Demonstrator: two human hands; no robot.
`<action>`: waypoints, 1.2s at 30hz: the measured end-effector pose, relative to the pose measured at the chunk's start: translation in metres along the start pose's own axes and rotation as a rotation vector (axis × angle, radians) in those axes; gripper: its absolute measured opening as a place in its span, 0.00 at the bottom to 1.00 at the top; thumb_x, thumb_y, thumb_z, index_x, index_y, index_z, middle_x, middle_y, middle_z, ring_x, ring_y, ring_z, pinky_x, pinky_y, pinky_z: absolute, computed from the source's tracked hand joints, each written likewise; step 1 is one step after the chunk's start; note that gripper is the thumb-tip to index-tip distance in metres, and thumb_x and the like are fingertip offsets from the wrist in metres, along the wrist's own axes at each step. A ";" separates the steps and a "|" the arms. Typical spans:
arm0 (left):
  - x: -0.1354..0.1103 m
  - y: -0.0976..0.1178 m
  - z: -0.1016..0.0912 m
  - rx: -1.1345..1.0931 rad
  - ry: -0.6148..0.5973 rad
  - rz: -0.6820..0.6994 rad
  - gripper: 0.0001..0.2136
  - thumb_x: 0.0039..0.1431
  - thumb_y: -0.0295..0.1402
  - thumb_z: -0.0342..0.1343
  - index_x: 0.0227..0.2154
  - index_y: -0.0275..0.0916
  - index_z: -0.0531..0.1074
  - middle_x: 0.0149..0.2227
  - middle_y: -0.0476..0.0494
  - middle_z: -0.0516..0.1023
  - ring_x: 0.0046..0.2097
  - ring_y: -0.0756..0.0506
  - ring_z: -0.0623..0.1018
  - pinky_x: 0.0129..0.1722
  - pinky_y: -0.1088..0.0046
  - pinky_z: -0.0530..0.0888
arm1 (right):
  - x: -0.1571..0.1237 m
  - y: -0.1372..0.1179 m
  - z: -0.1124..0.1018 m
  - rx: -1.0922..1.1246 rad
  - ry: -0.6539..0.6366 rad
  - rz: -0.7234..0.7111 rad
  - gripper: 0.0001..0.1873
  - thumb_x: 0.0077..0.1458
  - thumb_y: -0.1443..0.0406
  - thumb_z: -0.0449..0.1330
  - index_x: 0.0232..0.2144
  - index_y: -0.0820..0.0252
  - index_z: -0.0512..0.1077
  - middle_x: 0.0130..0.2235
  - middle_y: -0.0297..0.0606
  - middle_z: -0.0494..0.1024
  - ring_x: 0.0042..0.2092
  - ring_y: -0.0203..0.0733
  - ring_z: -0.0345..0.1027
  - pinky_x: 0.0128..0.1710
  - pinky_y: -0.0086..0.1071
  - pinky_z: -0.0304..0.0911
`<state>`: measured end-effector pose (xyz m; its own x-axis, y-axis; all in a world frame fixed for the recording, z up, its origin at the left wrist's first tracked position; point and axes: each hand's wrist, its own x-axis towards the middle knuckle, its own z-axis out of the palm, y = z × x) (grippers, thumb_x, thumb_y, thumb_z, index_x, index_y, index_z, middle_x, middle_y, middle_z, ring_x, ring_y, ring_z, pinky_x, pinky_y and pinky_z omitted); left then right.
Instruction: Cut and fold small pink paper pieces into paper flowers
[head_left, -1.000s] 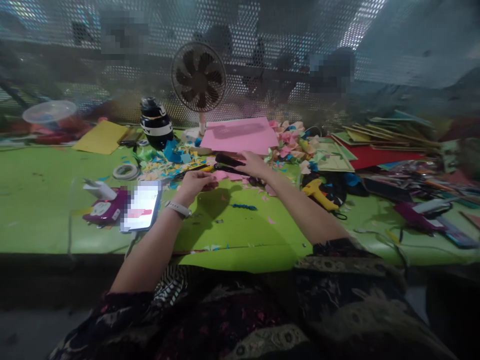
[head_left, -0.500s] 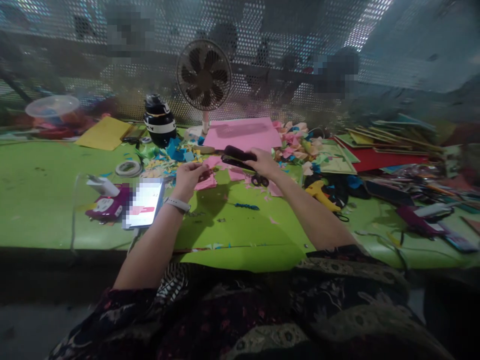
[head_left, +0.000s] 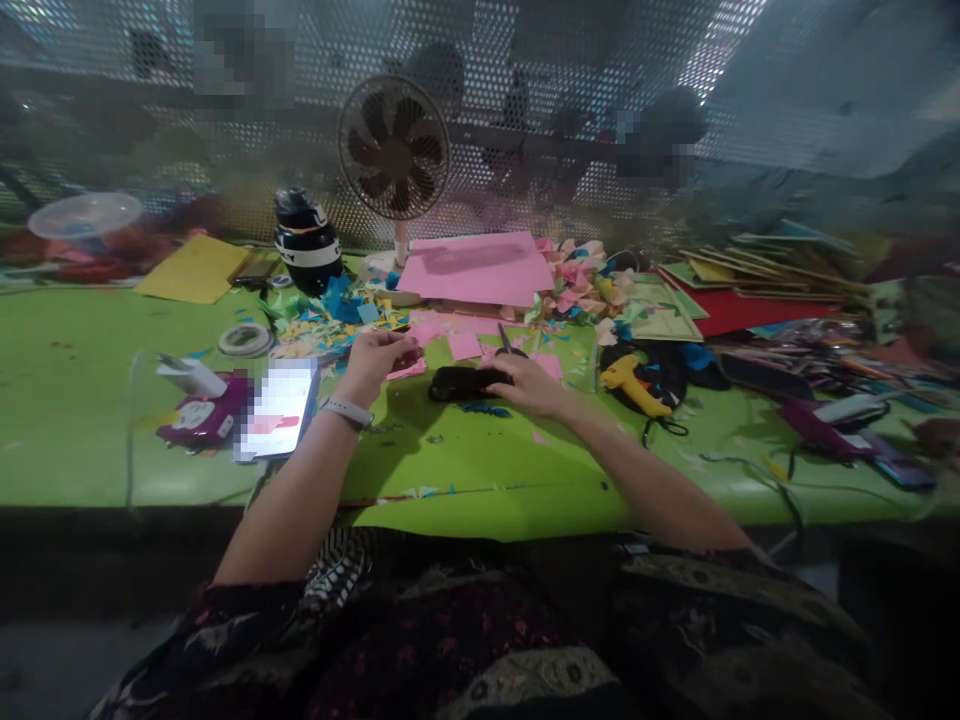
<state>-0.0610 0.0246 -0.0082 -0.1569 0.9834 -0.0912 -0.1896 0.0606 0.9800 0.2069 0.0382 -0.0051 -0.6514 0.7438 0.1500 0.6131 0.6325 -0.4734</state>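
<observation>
My left hand [head_left: 377,357] is raised a little above the green table [head_left: 90,400], its fingers pinched on a small pink paper piece [head_left: 406,368]. My right hand [head_left: 527,385] lies low on the table and grips the right end of a black stapler [head_left: 456,383], which rests flat on the surface. Just beyond my right hand lie scissors [head_left: 505,345] among loose pink paper squares [head_left: 465,345]. A short blue strip [head_left: 486,410] lies beside the stapler.
A phone [head_left: 279,408] and a purple device [head_left: 196,422] lie at left, a tape roll [head_left: 245,341] behind them. A small fan [head_left: 394,150], a large pink sheet [head_left: 476,268], paper flowers [head_left: 581,280], a yellow glue gun [head_left: 634,385] and stacked papers [head_left: 750,290] crowd the back and right.
My right hand has come down and toward me with the black stapler, which now rests on the table. The left hand keeps the pink piece in about the same place.
</observation>
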 end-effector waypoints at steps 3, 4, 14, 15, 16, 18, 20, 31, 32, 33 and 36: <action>-0.001 -0.001 0.002 0.011 -0.026 -0.068 0.08 0.44 0.28 0.70 0.24 0.30 0.77 0.23 0.41 0.80 0.24 0.50 0.78 0.34 0.71 0.79 | -0.002 0.006 0.003 0.001 0.020 0.003 0.18 0.57 0.64 0.60 0.50 0.57 0.76 0.52 0.46 0.78 0.55 0.53 0.69 0.57 0.49 0.61; -0.002 0.000 0.003 0.010 -0.030 -0.083 0.07 0.45 0.27 0.70 0.24 0.30 0.77 0.23 0.41 0.80 0.24 0.50 0.78 0.35 0.71 0.79 | -0.002 0.008 0.004 0.002 0.040 0.007 0.18 0.57 0.64 0.60 0.50 0.56 0.76 0.53 0.46 0.78 0.55 0.53 0.69 0.57 0.50 0.61; -0.005 0.001 0.005 0.047 -0.032 -0.098 0.06 0.47 0.25 0.69 0.25 0.30 0.76 0.24 0.42 0.80 0.25 0.50 0.79 0.38 0.70 0.80 | -0.010 0.000 -0.002 0.085 -0.080 -0.031 0.17 0.56 0.61 0.62 0.48 0.58 0.77 0.49 0.46 0.79 0.52 0.52 0.72 0.54 0.47 0.63; -0.005 0.000 0.005 0.051 -0.036 -0.096 0.06 0.47 0.26 0.69 0.25 0.30 0.77 0.24 0.42 0.80 0.26 0.50 0.79 0.37 0.70 0.80 | -0.012 -0.003 -0.004 0.111 -0.125 -0.047 0.17 0.57 0.61 0.62 0.48 0.57 0.77 0.49 0.45 0.80 0.51 0.51 0.72 0.53 0.46 0.64; -0.004 -0.002 0.005 0.053 -0.042 -0.096 0.06 0.47 0.26 0.69 0.26 0.31 0.77 0.24 0.41 0.81 0.26 0.49 0.80 0.37 0.70 0.79 | -0.013 -0.004 -0.006 0.129 -0.152 -0.057 0.17 0.57 0.60 0.62 0.48 0.56 0.78 0.48 0.44 0.80 0.50 0.51 0.73 0.52 0.45 0.65; -0.004 -0.005 0.005 0.065 -0.064 -0.111 0.07 0.46 0.27 0.70 0.26 0.31 0.77 0.25 0.41 0.81 0.27 0.49 0.80 0.37 0.69 0.79 | -0.016 -0.005 -0.010 0.131 -0.144 -0.047 0.17 0.57 0.60 0.62 0.48 0.55 0.78 0.49 0.43 0.80 0.50 0.50 0.73 0.53 0.44 0.65; -0.005 -0.007 0.007 0.091 -0.102 -0.150 0.07 0.46 0.27 0.70 0.24 0.32 0.77 0.25 0.41 0.81 0.27 0.49 0.80 0.38 0.68 0.80 | -0.017 0.000 -0.012 0.098 -0.090 -0.008 0.17 0.56 0.61 0.63 0.49 0.55 0.78 0.50 0.43 0.80 0.51 0.51 0.72 0.54 0.45 0.64; -0.008 -0.006 0.009 0.230 -0.170 -0.267 0.06 0.54 0.22 0.65 0.24 0.33 0.75 0.27 0.43 0.82 0.28 0.51 0.79 0.38 0.72 0.78 | -0.017 0.021 -0.016 0.025 -0.023 0.078 0.20 0.55 0.60 0.63 0.50 0.58 0.78 0.48 0.44 0.81 0.47 0.50 0.74 0.49 0.44 0.66; -0.008 -0.007 0.010 0.232 -0.168 -0.275 0.07 0.54 0.21 0.65 0.23 0.33 0.75 0.27 0.43 0.82 0.28 0.51 0.79 0.38 0.72 0.78 | -0.017 0.021 -0.016 0.024 -0.022 0.075 0.20 0.55 0.60 0.63 0.50 0.58 0.78 0.48 0.44 0.81 0.47 0.50 0.74 0.49 0.44 0.66; -0.009 -0.007 0.011 0.233 -0.167 -0.283 0.07 0.53 0.21 0.65 0.23 0.34 0.75 0.27 0.43 0.82 0.28 0.51 0.79 0.38 0.71 0.78 | -0.017 0.021 -0.016 0.023 -0.021 0.073 0.20 0.55 0.59 0.63 0.50 0.58 0.78 0.48 0.44 0.81 0.47 0.49 0.74 0.49 0.43 0.66; -0.012 -0.006 0.014 0.256 -0.189 -0.304 0.08 0.53 0.21 0.66 0.22 0.34 0.74 0.27 0.43 0.82 0.28 0.51 0.79 0.38 0.71 0.78 | -0.018 0.021 -0.015 0.013 -0.017 0.070 0.20 0.56 0.59 0.62 0.50 0.57 0.78 0.48 0.43 0.81 0.47 0.49 0.74 0.48 0.43 0.66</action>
<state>-0.0445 0.0148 -0.0101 0.0531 0.9267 -0.3719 0.0507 0.3695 0.9279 0.2382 0.0416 -0.0047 -0.6146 0.7824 0.1010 0.6518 0.5757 -0.4937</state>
